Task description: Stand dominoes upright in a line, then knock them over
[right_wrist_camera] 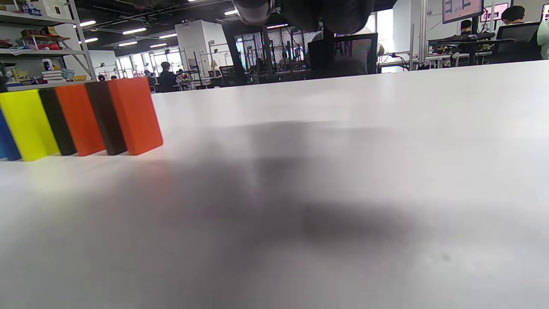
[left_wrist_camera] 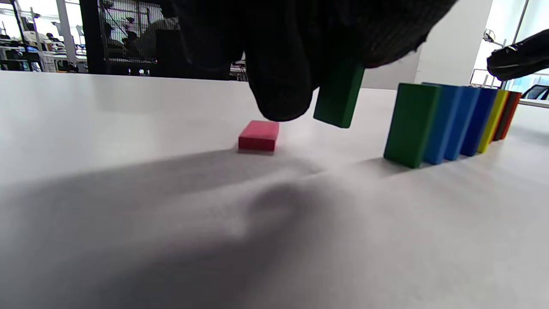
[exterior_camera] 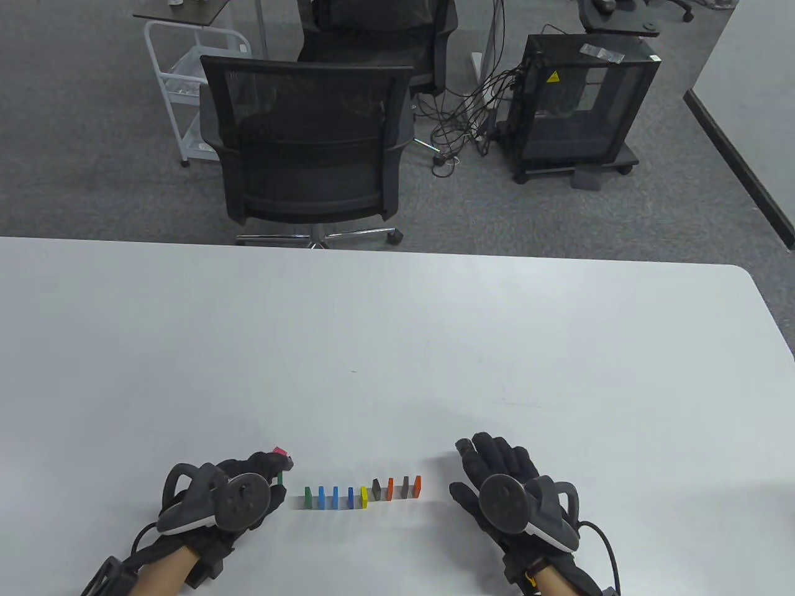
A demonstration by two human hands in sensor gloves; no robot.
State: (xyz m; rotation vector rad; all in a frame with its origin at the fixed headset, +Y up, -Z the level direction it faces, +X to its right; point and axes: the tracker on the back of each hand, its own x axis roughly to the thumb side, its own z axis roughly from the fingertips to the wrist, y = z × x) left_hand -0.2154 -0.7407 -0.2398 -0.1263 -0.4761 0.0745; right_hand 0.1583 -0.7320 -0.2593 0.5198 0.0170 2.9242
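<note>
A row of several coloured dominoes stands upright near the table's front edge, green at its left end and orange at its right end. My left hand is just left of the row and pinches a second green domino in the air above the table, slightly tilted. A pink domino lies flat on the table beyond that hand. My right hand hovers just right of the row with its fingers straight, holding nothing.
The white table stretches far beyond the row. Behind its far edge stand a black office chair, a white cart and a black cabinet with cables.
</note>
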